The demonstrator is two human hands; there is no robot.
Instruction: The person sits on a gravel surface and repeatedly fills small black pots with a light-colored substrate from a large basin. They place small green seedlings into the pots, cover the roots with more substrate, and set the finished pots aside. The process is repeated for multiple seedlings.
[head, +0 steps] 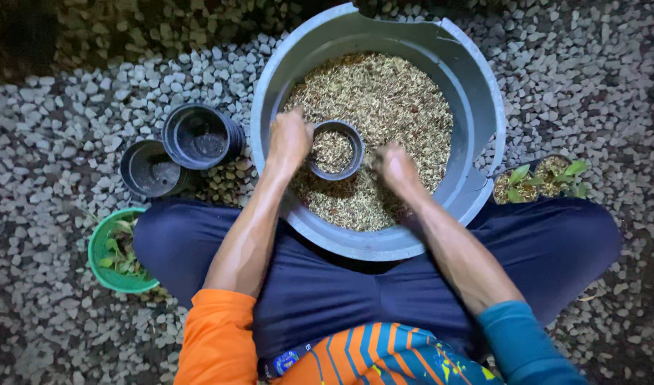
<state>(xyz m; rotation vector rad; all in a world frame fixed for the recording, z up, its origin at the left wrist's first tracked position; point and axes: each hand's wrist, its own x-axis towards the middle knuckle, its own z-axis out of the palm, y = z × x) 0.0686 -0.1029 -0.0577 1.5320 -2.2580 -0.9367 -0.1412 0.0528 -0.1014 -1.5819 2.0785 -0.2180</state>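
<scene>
Gravel (56, 121), two empty pots (198, 135), one tub (476, 93)

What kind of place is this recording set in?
Likely an outdoor plant-potting spot: grey gravel ground, a large grey tub of husk-like potting mix, empty black plastic pots and potted seedlings.

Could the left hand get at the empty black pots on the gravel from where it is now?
Probably yes. The left hand holds the small pot inside the tub; the empty black pots sit just outside the tub's left rim, with nothing but that rim between.
</scene>
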